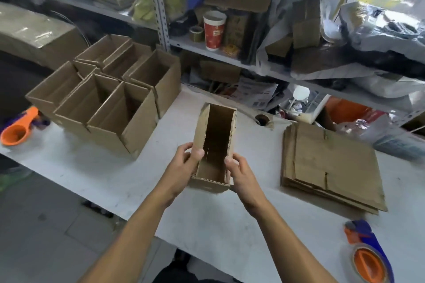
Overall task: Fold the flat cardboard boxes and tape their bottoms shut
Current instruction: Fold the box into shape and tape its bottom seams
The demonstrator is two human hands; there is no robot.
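Gripping the opened box point(215, 145) from both sides, your left hand point(184, 163) and right hand point(239, 171) clamped its near end, thumbs hooked inside. Its far end stretched away beyond your knuckles. Right of your right hand lay the flat stack point(331, 167); your fingers stayed hidden behind cardboard.

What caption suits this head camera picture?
Both hands open a cardboard box between finished boxes and a flat stack.

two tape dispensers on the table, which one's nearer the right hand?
The blue-and-orange dispenser at the table's near right corner, by the flat stack. The other dispenser lies far left, beyond the folded boxes.
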